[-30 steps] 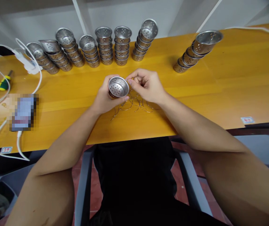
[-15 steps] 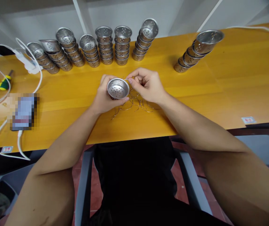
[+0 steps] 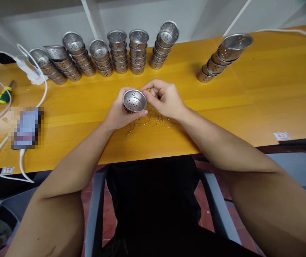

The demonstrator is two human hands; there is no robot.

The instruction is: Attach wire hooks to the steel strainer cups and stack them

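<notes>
The left hand [image 3: 117,113] is closed around a perforated metal cup [image 3: 134,101], with its fingers and thumb on the outside wall and the opening turned upward. The thumb and forefinger of the right hand [image 3: 166,99] are pressed together at the far right rim of this cup; they seem to pinch a thin wire [image 3: 141,91], of which hardly anything shows. The cup is above the wooden table [image 3: 238,121], just beside several loose curved wires [image 3: 142,124]. Behind, similar cups stand in leaning stacks [image 3: 138,53].
</notes>
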